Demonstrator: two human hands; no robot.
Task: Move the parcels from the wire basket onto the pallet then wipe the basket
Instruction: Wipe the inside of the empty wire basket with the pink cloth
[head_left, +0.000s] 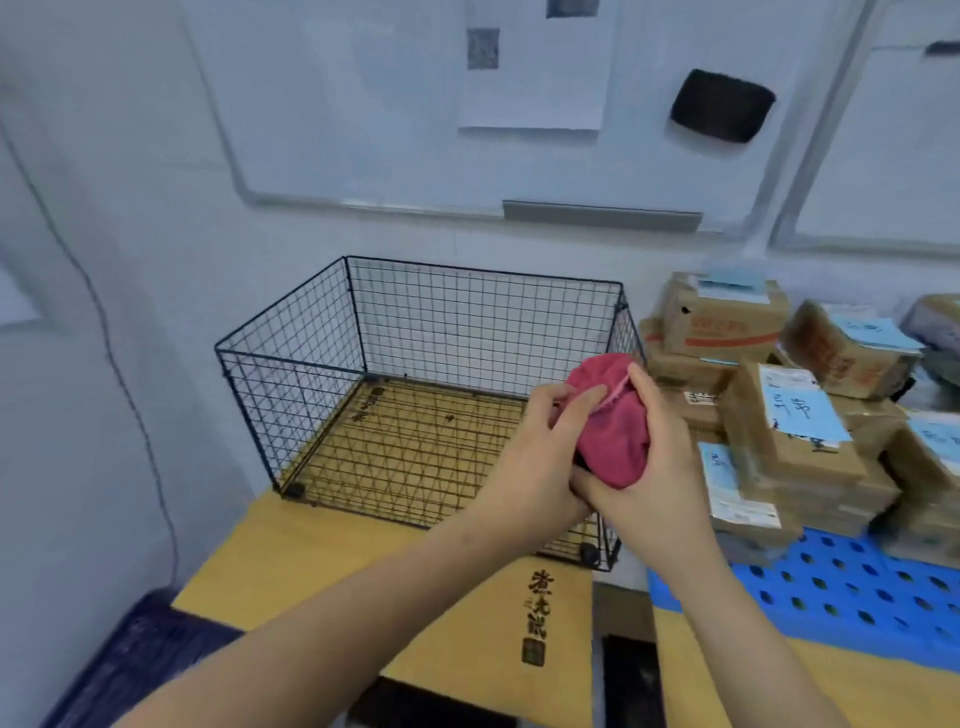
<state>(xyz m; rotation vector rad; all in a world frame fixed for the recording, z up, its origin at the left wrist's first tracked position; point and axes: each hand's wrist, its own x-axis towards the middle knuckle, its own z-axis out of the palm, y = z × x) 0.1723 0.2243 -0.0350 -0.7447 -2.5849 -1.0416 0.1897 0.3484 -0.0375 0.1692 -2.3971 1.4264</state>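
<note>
Your left hand (537, 460) and right hand (662, 467) meet in front of you, and both curl round a bunched pink-red cloth (615, 434). The left pinches its upper fold while the right cups it from the side and below. My guess is that you are gathering it into a pad, so that a firm face meets the wires instead of loose corners that snag. You hold it over the near right corner of the wire basket (291, 338), handy for a first pass.

That basket stands on the yellow counter (291, 566) and has nothing in it; only the counter shows through its mesh floor. The parcels (779, 431) sit stacked on the blue pallet (857, 587) just to its right, labels mostly upward, so the moving looks done and wiping remains.
</note>
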